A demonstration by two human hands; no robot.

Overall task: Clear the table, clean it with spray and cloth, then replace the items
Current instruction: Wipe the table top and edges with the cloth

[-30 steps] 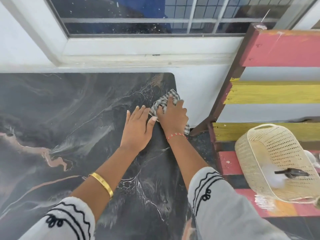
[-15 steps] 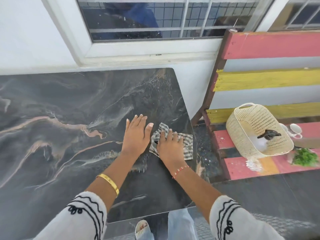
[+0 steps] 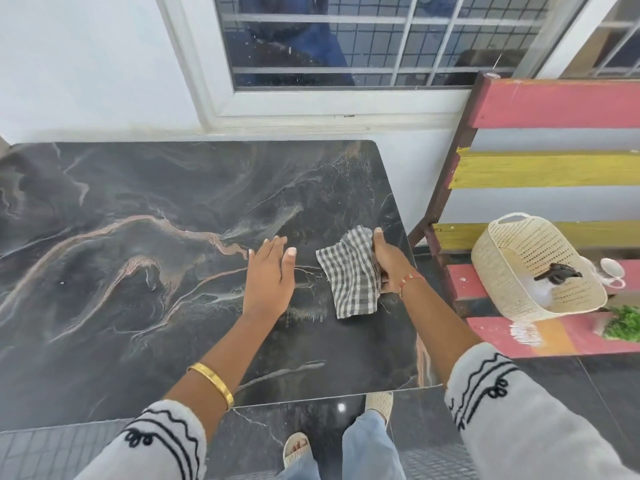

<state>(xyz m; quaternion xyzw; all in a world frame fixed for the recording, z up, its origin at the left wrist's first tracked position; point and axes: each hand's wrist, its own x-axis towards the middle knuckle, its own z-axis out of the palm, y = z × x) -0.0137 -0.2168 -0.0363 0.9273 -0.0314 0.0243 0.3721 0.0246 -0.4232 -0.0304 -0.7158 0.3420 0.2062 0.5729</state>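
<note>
Cloth [image 3: 349,271], a grey-and-white checked rag, hangs limp from the right hand [image 3: 389,265], which grips its bunched edge at the right edge of the table [image 3: 138,209], near the far right corner. The fingers close round the gathered fabric while the loose end drapes onto the dark marbled top. The left hand [image 3: 268,278] lies flat and empty, fingers spread, palm down just beside the cloth but apart from it, steadying the person over the table.

Soft and light, the rag looks easy to crumple and unlikely to slip; it folds where it is pinched, so a full-palm press on a wadded middle should wipe better than a hold on one edge. The tabletop appears smooth and bare, with pale smears near the middle that may be drying spray.

Beyond the table's right edge stands a striped wooden bench [image 3: 554,168], carrying a cream woven basket [image 3: 512,271] with a spray bottle [image 3: 557,273] inside, a white cup [image 3: 611,270] and a green plant [image 3: 623,327] beside it. Judging by these, the wiping stage is under way and the items wait to be returned.
</note>
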